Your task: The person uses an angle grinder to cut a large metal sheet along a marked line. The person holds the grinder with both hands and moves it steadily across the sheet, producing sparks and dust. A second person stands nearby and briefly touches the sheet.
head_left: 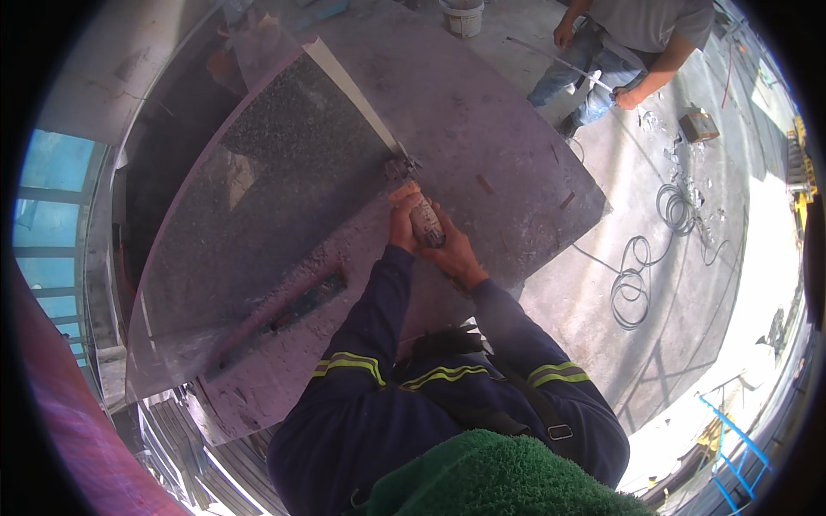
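Both of my hands are closed round a dusty angle grinder [426, 220]. My left hand [402, 227] grips it near the front, while my right hand [456, 254] wraps the rear of the body. The grinder's head is at the near corner of a dark grey speckled slab [288, 146], by the end of its pale edge strip [348, 90]. Whether the disc touches the slab I cannot tell. Under the slab lies a wide dusty board [482, 112]. A dark, long bar [288, 311] rests beside the slab's near edge, among crumbs and dust.
A co-worker [641, 52] at the far right holds a long thin rod [559, 60]. Coiled cable [632, 288] and a small box [699, 126] are on the floor to the right. A white bucket [465, 17] stands at the back. Small chips [484, 184] lie on the board.
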A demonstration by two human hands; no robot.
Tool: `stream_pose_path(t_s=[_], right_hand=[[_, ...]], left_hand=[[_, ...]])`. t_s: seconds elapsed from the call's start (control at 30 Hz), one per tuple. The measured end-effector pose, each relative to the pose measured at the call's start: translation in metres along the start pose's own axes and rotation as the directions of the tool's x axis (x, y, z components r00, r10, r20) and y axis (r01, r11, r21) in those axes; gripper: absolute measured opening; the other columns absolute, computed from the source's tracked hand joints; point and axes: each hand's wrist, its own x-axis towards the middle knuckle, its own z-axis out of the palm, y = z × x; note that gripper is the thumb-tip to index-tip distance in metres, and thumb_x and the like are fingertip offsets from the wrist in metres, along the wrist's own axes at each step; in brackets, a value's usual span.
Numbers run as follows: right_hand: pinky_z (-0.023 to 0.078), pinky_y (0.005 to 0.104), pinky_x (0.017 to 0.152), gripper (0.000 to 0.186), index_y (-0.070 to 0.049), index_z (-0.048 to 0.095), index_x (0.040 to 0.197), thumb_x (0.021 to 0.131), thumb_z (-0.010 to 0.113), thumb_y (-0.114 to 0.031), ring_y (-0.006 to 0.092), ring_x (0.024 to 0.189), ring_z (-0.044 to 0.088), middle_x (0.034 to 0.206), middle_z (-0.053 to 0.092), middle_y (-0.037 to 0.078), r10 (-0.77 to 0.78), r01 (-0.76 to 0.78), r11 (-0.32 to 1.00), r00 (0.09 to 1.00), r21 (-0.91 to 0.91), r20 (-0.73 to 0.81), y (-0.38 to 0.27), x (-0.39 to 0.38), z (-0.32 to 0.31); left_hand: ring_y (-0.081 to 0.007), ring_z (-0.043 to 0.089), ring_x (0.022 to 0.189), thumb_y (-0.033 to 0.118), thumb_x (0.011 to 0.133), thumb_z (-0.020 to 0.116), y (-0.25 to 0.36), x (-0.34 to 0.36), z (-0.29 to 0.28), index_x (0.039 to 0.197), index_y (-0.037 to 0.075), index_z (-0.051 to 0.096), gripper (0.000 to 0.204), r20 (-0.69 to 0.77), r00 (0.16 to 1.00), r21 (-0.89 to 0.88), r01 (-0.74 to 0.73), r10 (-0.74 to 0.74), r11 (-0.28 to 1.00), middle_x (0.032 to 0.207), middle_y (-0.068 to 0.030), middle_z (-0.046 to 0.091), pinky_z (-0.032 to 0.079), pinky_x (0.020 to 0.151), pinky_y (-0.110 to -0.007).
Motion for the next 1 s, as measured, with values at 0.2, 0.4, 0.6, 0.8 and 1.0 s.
stream_pose_path(t_s=[0.2,0.4,0.6,0.8,1.0], right_hand=[[0.055,0.0469,0.114,0.115,-0.009,0.039,0.174,0.074,0.091,-0.029,0.0453,0.135,0.07,0.143,0.073,0.028,0.006,-0.006,1.0,1.0,0.015,0.003,-0.001,-0.001,-0.001],[0.054,0.047,0.115,0.115,-0.009,0.038,0.174,0.074,0.091,-0.03,0.0456,0.136,0.069,0.145,0.072,0.028,-0.013,0.013,1.0,1.0,0.004,-0.005,0.003,0.0,0.001],[0.053,0.0461,0.115,0.114,-0.01,0.038,0.175,0.076,0.092,-0.031,0.0439,0.139,0.068,0.15,0.069,0.027,-0.047,0.047,0.999,0.999,0.0,-0.023,0.007,0.002,0.003],[0.055,0.0448,0.113,0.11,-0.009,0.042,0.172,0.077,0.093,-0.03,0.0402,0.136,0.071,0.146,0.072,0.024,-0.027,0.027,1.0,1.0,0.004,-0.004,0.0,0.004,0.001],[0.055,0.0444,0.112,0.108,-0.007,0.044,0.171,0.077,0.093,-0.032,0.039,0.135,0.072,0.145,0.073,0.024,0.001,-0.001,1.0,1.0,-0.01,-0.015,-0.005,0.0,0.001]], left_hand=[[-0.0307,0.077,0.103,0.023,0.102,0.073,-0.001,0.0,0.0,0.121,0.003,0.066,0.029,-0.025,1.0,-0.02,-0.013,0.013,1.0,0.109,-0.0115,0.072,0.066,0.087,-0.048],[-0.0299,0.076,0.103,0.023,0.101,0.073,-0.001,-0.001,0.002,0.121,0.004,0.067,0.028,-0.026,1.0,-0.02,-0.007,0.006,1.0,0.109,-0.0111,0.071,0.065,0.087,-0.047],[-0.0293,0.076,0.103,0.023,0.101,0.073,-0.003,0.002,0.0,0.12,0.003,0.067,0.028,-0.038,0.999,-0.026,-0.003,0.002,1.0,0.109,-0.0113,0.071,0.064,0.089,-0.046],[-0.0275,0.076,0.099,0.025,0.101,0.073,-0.006,0.008,-0.007,0.114,0.002,0.069,0.027,0.015,1.0,-0.019,0.002,-0.001,1.0,0.105,-0.0116,0.073,0.065,0.087,-0.043],[-0.0271,0.077,0.095,0.026,0.101,0.075,-0.008,0.003,-0.003,0.114,0.0,0.069,0.03,-0.006,1.0,-0.024,-0.013,0.013,1.0,0.103,-0.0134,0.074,0.067,0.082,-0.044]])
